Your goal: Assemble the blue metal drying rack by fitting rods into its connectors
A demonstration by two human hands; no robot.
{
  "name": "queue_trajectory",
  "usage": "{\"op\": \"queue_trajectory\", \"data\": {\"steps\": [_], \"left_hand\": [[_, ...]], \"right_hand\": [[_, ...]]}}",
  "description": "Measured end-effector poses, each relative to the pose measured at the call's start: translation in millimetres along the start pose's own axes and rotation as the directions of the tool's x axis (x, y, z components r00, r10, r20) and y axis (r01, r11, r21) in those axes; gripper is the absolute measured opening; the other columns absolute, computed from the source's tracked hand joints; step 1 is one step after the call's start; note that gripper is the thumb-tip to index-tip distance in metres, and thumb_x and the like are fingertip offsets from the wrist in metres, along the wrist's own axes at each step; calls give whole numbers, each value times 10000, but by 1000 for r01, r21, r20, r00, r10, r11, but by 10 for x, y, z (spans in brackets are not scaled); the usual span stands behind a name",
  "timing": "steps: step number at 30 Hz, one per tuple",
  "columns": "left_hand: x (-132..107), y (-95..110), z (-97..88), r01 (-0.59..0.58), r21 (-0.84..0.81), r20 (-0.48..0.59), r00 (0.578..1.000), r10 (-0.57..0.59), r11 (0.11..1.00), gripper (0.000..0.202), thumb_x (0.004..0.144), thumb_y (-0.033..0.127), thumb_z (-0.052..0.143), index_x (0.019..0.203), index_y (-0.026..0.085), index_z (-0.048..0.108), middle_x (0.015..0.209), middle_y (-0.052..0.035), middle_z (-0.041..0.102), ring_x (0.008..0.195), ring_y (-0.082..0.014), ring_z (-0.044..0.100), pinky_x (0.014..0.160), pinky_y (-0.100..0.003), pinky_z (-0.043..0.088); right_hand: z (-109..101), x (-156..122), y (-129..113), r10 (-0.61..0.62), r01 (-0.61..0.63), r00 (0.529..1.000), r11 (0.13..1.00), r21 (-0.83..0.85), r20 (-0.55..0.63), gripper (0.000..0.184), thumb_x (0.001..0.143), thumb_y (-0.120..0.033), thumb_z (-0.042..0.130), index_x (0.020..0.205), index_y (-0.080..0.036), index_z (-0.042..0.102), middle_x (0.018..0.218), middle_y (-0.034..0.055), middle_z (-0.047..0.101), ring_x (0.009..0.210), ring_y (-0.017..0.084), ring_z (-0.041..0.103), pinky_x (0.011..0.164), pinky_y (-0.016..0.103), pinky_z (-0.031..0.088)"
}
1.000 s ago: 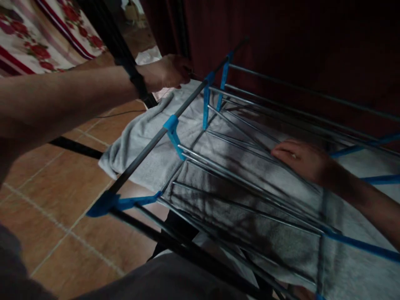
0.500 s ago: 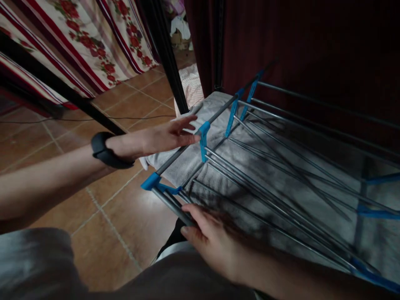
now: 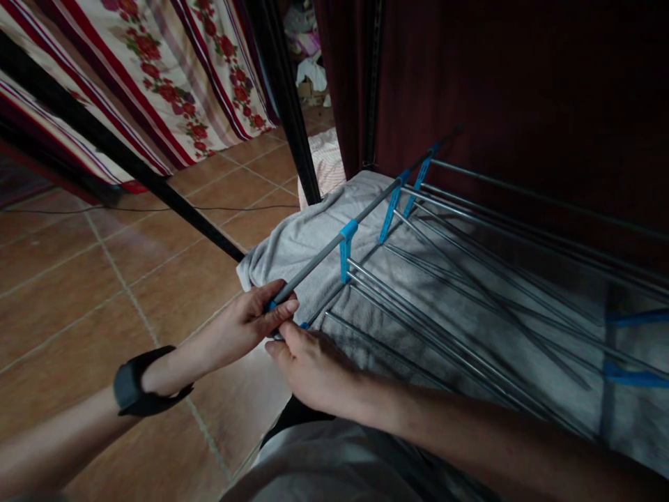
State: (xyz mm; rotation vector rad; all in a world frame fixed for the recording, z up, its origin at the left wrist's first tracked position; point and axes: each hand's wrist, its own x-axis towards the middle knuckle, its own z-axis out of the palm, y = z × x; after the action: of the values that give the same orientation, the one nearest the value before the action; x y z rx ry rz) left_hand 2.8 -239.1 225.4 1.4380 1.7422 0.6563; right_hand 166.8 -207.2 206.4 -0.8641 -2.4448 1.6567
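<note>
A drying rack (image 3: 470, 293) of grey metal rods and blue plastic joints stands in front of me, over a grey towel (image 3: 297, 244) that lies beneath the rods. My left hand (image 3: 251, 324), with a black band on the wrist, is wrapped round the near corner of the rack's end bar. My right hand (image 3: 308, 369) is closed on the same corner from the right, its fingers touching the left hand. The blue corner joint is mostly hidden under both hands.
Brown floor tiles (image 3: 104, 279) spread to the left. A black pole (image 3: 130, 167) slants across the floor and another black post (image 3: 282, 90) stands upright. A floral striped cloth (image 3: 157, 77) hangs at the back left. A dark red curtain (image 3: 523, 84) is behind the rack.
My left hand has dropped from the end bar's middle to the near corner and closed on it. My right hand has shifted slightly left to meet it. The view has tilted a little.
</note>
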Motion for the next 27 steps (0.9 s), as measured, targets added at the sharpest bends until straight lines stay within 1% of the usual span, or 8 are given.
{"op": "queue_trajectory", "data": {"steps": [6,10,12,16,18,22,25,27], "left_hand": [[-18,46,0,-31,157,-2,999,32,987,373,912,557,552,939,188,598,758,-26,637,661,-166,582,573,-245,493],[-14,68,14,-55,235,-42,997,66,970,386,896,586,549,879,205,608,722,-35,656,668,-190,611,600,-263,505],[1,63,-24,-36,244,-48,998,49,969,410,883,612,552,881,208,619,726,-42,678,679,-205,629,606,-272,509],[50,40,-154,40,207,-12,999,-38,978,452,906,642,510,850,210,629,759,-39,710,740,-221,671,692,-293,535],[71,46,-175,27,195,32,999,-34,980,467,914,654,491,858,213,634,773,-34,713,755,-223,679,716,-299,544],[79,26,-119,36,190,64,997,-49,981,487,871,693,529,876,221,650,786,-38,727,742,-238,695,700,-317,569],[75,-139,-123,87,161,28,995,-93,983,439,860,677,563,923,257,676,807,-12,740,785,-255,715,727,-349,607],[85,-268,-164,49,157,9,999,-51,986,357,882,633,562,1071,356,686,915,42,764,872,-267,731,774,-396,633]], "right_hand": [[-36,-90,30,-52,52,999,995,-85,2,373,1035,-387,358,1291,-201,555,1115,112,733,1006,253,710,771,332,542],[-73,-168,-43,-109,110,994,953,-284,18,437,1018,-213,295,1405,-112,469,1109,194,725,928,277,725,736,381,565],[-78,-221,-28,-115,112,993,949,-295,9,460,1008,-179,274,1436,-110,428,1113,198,726,923,279,729,716,377,565],[-47,-402,130,-201,226,956,969,-96,212,405,1026,-427,353,1375,-262,472,1039,81,763,899,248,741,607,289,532],[-49,-486,201,-220,258,930,961,-96,294,422,986,-533,420,1335,-308,495,1001,54,769,842,251,742,545,280,499],[-215,-470,268,-69,79,996,964,-253,50,403,1021,-478,347,1312,-257,516,953,77,757,775,244,728,589,304,496],[-391,-330,422,26,-58,993,957,-283,-118,375,1041,-432,306,1214,-224,565,917,74,749,809,228,724,673,311,509],[-435,-233,628,67,-118,983,945,-305,-173,352,1040,-409,317,1172,-214,579,945,75,748,862,229,721,727,322,516]]}}
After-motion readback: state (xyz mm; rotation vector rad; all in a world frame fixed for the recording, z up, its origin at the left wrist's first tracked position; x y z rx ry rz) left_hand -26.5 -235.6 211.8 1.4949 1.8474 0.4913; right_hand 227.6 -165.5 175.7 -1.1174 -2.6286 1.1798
